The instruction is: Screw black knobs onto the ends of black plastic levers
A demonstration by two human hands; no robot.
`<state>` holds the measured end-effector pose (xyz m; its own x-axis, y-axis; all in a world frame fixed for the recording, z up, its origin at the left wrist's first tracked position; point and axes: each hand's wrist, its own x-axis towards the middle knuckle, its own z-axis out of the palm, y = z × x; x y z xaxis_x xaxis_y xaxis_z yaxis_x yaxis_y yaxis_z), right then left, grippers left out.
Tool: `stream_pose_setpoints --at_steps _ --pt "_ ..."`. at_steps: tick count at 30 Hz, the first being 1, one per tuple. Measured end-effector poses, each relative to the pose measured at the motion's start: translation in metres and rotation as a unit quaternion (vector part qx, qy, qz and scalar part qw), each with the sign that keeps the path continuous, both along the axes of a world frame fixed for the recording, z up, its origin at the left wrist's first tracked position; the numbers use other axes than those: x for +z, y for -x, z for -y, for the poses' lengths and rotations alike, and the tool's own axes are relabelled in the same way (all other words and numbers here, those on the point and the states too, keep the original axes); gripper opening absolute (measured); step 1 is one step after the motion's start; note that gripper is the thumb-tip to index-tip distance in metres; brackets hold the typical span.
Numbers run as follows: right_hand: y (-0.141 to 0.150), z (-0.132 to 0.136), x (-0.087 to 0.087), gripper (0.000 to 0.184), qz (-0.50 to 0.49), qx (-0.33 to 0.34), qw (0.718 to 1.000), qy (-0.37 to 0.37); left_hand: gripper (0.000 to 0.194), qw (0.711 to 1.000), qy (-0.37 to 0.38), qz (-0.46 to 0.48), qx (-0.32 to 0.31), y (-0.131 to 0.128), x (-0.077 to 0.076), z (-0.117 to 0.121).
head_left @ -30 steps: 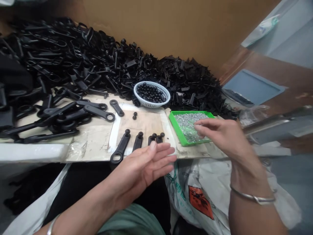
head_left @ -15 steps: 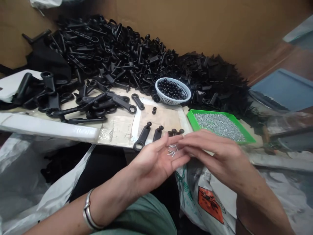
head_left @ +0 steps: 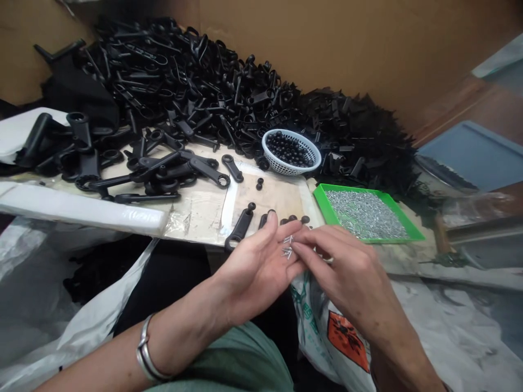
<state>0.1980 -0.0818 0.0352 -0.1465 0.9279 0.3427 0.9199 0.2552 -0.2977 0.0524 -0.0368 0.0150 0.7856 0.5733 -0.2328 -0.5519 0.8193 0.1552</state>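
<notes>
it's dim in here: the small silver metal pins (head_left: 287,253) glint faintly, the pale blue rectangular panel (head_left: 476,155) blurs.

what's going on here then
A person's left hand is held palm up with a few small metal pins on it. The right hand has its fingertips at them; whether it grips one is unclear. More pins fill the green tray to the right. Behind, black balls sit in a pale blue basket, before a heap of black parts.
</notes>
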Motion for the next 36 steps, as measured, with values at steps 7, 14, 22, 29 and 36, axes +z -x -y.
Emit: stream_pose_setpoints --at_steps 7,14,22,29,36 --pt "-0.023 0.006 0.011 0.015 -0.068 -0.077 0.993 0.057 0.056 0.999 0.01 -0.036 -0.029 0.007 -0.006 0.0" --pt "-0.06 -0.012 0.001 0.018 -0.201 -0.112 0.97 0.079 0.047 0.992 0.022 -0.107 -0.061 0.028 -0.011 0.006" --pt "-0.064 -0.039 -0.023 0.02 -0.148 -0.102 0.982 0.049 0.042 0.99 0.005 -0.109 -0.085 0.036 -0.017 0.014" --pt "-0.061 -0.044 -0.026 0.016 -0.114 -0.078 0.99 0.004 0.043 0.991 -0.003 -0.095 -0.093 0.034 -0.02 0.017" --pt "-0.06 -0.044 -0.034 0.015 -0.103 -0.054 0.993 -0.02 0.045 0.992 0.01 -0.093 -0.088 0.037 -0.019 0.015"
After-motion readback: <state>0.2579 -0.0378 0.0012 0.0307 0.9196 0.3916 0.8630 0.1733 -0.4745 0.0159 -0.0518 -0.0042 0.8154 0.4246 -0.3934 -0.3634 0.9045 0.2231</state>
